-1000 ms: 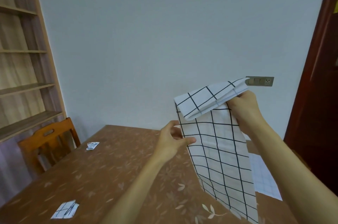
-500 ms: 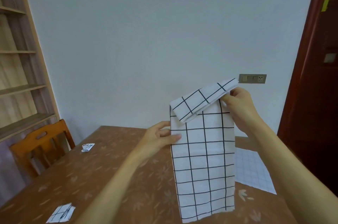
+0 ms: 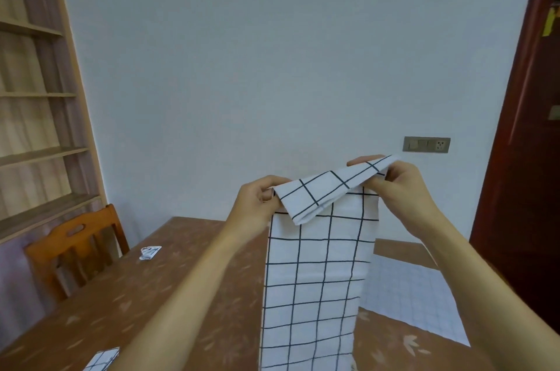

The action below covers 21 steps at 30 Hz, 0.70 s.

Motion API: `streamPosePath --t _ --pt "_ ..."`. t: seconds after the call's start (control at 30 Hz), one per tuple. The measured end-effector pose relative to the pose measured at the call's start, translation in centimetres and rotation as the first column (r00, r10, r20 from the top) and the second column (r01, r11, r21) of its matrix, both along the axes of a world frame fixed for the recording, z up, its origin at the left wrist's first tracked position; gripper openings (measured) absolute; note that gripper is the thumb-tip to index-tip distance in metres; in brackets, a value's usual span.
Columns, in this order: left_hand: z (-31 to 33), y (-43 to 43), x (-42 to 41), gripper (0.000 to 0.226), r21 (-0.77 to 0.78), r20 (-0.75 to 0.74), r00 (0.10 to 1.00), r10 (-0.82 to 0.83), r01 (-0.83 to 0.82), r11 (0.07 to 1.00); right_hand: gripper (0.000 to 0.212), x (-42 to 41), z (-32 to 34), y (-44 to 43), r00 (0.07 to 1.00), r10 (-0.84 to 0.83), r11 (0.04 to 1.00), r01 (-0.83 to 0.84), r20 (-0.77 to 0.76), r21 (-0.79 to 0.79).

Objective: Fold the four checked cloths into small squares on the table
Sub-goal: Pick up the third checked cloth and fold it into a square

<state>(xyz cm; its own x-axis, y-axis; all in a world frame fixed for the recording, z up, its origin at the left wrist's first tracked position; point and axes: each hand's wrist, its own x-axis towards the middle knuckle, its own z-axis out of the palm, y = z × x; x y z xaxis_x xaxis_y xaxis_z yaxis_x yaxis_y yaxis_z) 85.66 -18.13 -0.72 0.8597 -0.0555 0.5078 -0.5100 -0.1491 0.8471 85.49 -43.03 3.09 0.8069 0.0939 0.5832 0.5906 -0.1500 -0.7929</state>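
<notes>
The left hand (image 3: 260, 201) and the right hand (image 3: 400, 188) each pinch a top corner of the checked cloth (image 3: 318, 273), holding it above the counter (image 3: 181, 295) so the strip hangs straight, presumably to align edges for folding.

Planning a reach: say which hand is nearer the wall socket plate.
Right. The right hand, pinching a top corner of the checked cloth, is just below-left of the wall socket plate; the left hand grips the other corner, farther left.
</notes>
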Motion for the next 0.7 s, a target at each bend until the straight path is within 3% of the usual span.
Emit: streamPosePath --t 0.23,0.3,0.4,0.53,0.7 --pt "0.6 0.1 -0.7 0.036 -0.113 -0.107 0.994 -0.017 0.005 0.994 0.051 -0.5 -1.1 -0.5 0.995 0.097 0.993 -0.099 -0.035 -0.061" --pt "0.7 0.1 -0.9 0.036 -0.095 -0.112 0.993 -0.029 0.018 0.995 0.043 -0.5 -1.4 -0.5 0.992 0.100 0.993 -0.104 -0.074 -0.056" --pt "0.9 0.4 -1.4 0.033 -0.001 -0.086 0.996 -0.035 0.035 0.999 0.015 -0.7 -1.6 -0.3 0.997 0.040 0.995 -0.045 -0.061 -0.084" --pt "1.7 1.2 -2.0 0.033 0.095 -0.048 0.999 -0.020 0.024 0.995 0.015 -0.2 -1.7 -0.9 1.000 0.002 0.986 -0.002 -0.001 -0.165" --pt "2.5 1.7 -2.7 0.023 0.059 -0.091 0.994 -0.058 0.063 0.996 0.034 -0.4 -1.7 -0.8 0.995 0.069 0.995 -0.063 0.076 -0.077"
